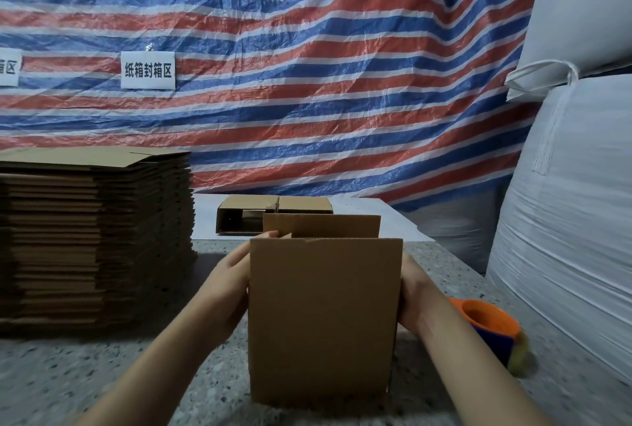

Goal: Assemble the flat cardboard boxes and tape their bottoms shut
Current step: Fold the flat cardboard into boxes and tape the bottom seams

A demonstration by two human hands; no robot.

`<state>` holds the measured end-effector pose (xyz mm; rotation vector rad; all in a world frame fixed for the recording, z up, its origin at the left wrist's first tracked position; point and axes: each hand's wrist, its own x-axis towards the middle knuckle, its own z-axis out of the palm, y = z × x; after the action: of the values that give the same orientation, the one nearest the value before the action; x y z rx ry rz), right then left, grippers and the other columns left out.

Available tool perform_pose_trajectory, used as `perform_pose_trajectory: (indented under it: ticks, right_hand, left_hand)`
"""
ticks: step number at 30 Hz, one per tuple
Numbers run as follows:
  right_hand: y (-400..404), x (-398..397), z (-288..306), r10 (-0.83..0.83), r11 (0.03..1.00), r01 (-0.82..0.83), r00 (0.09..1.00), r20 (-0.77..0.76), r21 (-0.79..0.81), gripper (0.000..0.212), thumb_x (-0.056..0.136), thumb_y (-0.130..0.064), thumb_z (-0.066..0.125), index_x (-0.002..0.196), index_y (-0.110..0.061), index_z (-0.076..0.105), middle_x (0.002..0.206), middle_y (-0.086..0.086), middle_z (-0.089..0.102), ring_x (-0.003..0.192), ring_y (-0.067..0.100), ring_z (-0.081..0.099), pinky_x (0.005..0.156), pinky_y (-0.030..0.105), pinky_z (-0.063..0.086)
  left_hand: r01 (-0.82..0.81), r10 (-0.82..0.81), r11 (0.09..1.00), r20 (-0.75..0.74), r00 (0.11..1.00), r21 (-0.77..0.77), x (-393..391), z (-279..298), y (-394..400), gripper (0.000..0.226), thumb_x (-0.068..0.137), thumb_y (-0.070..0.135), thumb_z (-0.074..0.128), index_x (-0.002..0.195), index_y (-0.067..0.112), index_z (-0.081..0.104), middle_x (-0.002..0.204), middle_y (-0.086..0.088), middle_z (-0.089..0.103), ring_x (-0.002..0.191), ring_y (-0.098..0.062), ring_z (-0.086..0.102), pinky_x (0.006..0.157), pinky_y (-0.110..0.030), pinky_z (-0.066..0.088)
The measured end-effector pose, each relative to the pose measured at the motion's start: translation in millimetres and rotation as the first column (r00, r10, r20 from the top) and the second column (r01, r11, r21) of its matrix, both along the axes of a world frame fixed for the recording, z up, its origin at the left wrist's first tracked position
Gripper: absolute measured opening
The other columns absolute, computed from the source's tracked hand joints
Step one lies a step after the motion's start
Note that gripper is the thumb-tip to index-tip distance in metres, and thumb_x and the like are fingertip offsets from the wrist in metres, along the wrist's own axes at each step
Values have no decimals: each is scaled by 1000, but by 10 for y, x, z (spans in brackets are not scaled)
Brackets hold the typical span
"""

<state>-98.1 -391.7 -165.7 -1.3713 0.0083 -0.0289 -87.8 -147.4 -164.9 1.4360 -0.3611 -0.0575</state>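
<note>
Item one, nearest us: an opened cardboard box [325, 319], standing upright on the worktop [102, 377] directly in front of us, its long axis vertical and its upper flaps raised.

We hold it between our hands. The left hand [232, 278] presses flat against the left wall, fingers straight and fingertips reaching the top edge by the flaps. The right hand [415, 292] lies against the right wall; its fingers are hidden behind the box, so we cannot tell how they sit. Both hands are equally near. We judge the upward end to be the bottom awaiting its folds, with the flaps lying just above and between the hands.

Item two: a tape dispenser [492, 330], orange and blue, on the worktop just beside our right forearm, so the right hand is nearer to it.

Item three: a tall stack of flat boxes [95, 237] at left.

Item four: an assembled box [273, 215] lying on its side behind the held one.

Surface: speckled grey stone.

Room: a red, white and blue striped tarpaulin [307, 66] with paper signs [147, 70]; large white woven sacks [574, 203] at right.
</note>
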Motion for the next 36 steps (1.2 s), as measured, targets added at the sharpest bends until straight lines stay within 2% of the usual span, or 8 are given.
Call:
perform_pose_trajectory:
  ticks: [3, 9, 13, 16, 19, 23, 30, 36]
  right_hand:
    - [7, -26, 46, -10, 1000, 10, 1000, 9, -28, 61, 105, -28, 40, 51, -20, 67, 57, 1, 62, 50, 12, 61, 48, 21, 49]
    - [-16, 35, 15, -33, 999, 32, 999, -27, -28, 61, 106, -32, 41, 55, -19, 72, 62, 3, 67, 52, 13, 65, 49, 22, 52]
    - [-12, 19, 23, -37, 999, 37, 999, -11, -15, 58, 106, -33, 41, 60, -21, 73, 63, 2, 68, 55, 14, 66, 51, 24, 52]
    - [-8, -11, 25, -47, 998, 47, 999, 12, -31, 34, 102, -32, 45, 84, -16, 69, 71, 6, 70, 64, 19, 70, 53, 28, 54]
    - [-22, -3, -34, -15, 1000, 15, 999, 32, 23, 58, 102, -53, 38, 89, -17, 80, 90, 11, 76, 82, 24, 75, 62, 31, 58]
    - [-68, -35, -88, 75, 996, -79, 994, 86, 45, 69, 91, -74, 35, 104, -23, 79, 115, 16, 73, 105, 29, 72, 80, 37, 58]
    - [-165, -20, 40, 174, 983, -165, 977, 124, -78, 49, 85, -32, 63, 130, -14, 60, 111, 12, 73, 98, 25, 72, 79, 34, 55]
    - [-172, -12, 38, 95, 995, -95, 959, 265, -12, 25, 90, -24, 62, 113, -26, 72, 120, 15, 68, 100, 30, 70, 81, 40, 60]
  left_hand:
    - [-156, 156, 988, 73, 985, -1, 39, -53, 21, 58, 76, 68, 46, 103, 25, 76, 96, -4, 77, 96, -20, 70, 85, -38, 53]
    - [137, -174, 969, 176, 969, 204, 42, 14, 261, 102, 52, 102, 38, 123, 35, 67, 133, 4, 63, 127, -16, 55, 109, -45, 38]
    - [-52, -18, 963, 254, 967, 265, -28, 4, 183, 78, 59, 89, 59, 106, 27, 70, 104, 11, 75, 101, -8, 69, 82, -21, 56]
    - [-153, 116, 973, 209, 971, 170, -32, -13, 74, 39, 81, 56, 61, 103, 28, 75, 109, 5, 72, 101, -16, 68, 87, -30, 55]
    - [-183, 168, 978, 140, 976, 102, -6, -36, -4, 14, 92, 29, 63, 96, 30, 77, 112, 4, 67, 104, -19, 62, 91, -38, 49]
    - [-206, 200, 977, 117, 973, 45, 7, 0, -42, 19, 93, 19, 65, 107, 29, 57, 111, -4, 62, 98, -19, 61, 78, -31, 48]
    - [-83, 79, 995, 86, 993, 47, 75, 39, -29, 67, 92, 15, 64, 142, 47, 32, 121, 13, 53, 106, -16, 62, 79, -27, 50]
    - [34, -55, 986, 128, 990, 161, 64, 107, 98, 32, 74, 34, 72, 104, 43, 65, 102, 5, 69, 91, -14, 69, 77, -29, 50]
